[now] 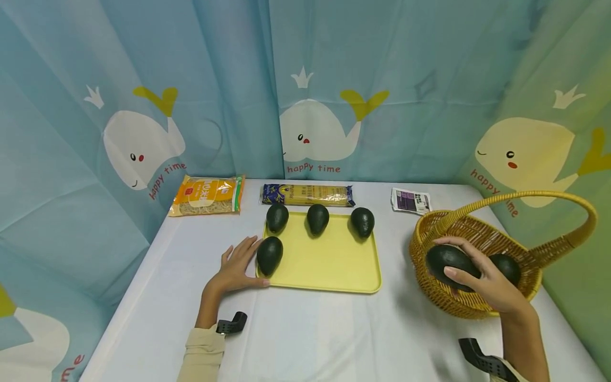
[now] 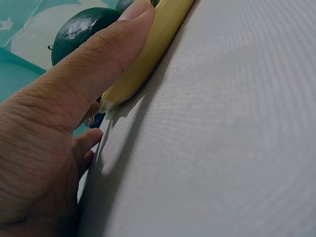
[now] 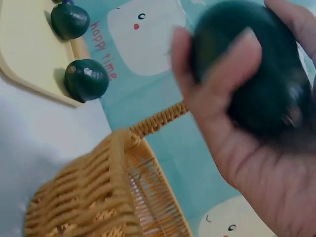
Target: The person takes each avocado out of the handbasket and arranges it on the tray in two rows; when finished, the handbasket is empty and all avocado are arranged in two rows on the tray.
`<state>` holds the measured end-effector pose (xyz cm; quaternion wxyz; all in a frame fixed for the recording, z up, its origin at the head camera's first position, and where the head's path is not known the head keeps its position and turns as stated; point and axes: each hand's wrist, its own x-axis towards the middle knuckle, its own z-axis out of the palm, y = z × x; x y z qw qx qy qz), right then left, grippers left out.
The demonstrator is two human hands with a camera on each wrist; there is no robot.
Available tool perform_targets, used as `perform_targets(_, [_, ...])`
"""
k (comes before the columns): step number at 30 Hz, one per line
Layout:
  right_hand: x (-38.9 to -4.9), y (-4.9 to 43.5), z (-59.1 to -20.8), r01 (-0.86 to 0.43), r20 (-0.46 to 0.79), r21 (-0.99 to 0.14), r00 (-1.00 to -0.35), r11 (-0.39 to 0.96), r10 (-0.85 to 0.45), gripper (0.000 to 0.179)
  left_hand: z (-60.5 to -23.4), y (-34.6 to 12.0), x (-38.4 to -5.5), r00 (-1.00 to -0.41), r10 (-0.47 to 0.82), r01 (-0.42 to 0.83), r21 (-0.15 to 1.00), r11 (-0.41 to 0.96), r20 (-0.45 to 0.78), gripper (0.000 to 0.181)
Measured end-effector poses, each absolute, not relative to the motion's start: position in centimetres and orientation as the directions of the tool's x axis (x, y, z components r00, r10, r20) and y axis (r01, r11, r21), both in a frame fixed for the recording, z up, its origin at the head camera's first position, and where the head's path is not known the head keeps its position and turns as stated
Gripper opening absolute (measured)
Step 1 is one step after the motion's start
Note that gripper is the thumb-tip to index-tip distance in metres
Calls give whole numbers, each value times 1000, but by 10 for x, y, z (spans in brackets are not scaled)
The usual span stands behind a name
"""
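Over the wicker basket (image 1: 431, 286), my right hand (image 1: 494, 284) grips a dark green avocado (image 1: 451, 262) between thumb and fingers. The right wrist view shows this held avocado (image 3: 261, 64) clear of the rim. Inside the basket lies another avocado (image 1: 506, 268), partly hidden by the hand. My left hand (image 1: 237, 269) rests at the near left corner of a yellow tray (image 1: 324, 260), its thumb touching the near rim and its fingers spread by the left side. Close to it on the tray lies an avocado (image 1: 269, 255). Three more, including one at the right (image 1: 363, 223), line the far edge.
Behind the tray lies a long yellow and blue packet (image 1: 310, 195). An orange bag of grains (image 1: 209, 195) is at the back left, and a small purple and white packet (image 1: 410, 201) at the back right. The basket's handle (image 1: 525, 195) arches up. Curtains surround the white table.
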<state>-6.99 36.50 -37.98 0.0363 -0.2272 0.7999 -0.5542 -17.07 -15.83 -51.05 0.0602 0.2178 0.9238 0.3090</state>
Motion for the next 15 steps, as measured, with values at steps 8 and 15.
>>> perform_targets(8, [-69, 339, -385, -350, 155, -894, -828, 281, -538, 63, -515, -159, -172, -894, 447, 378, 591, 713, 32, 115])
perform_targets(15, [-83, 315, -396, -314, 211, -948, -740, 52, -639, 61, -516, -160, -173, -893, 448, 386, 588, 711, 44, 116])
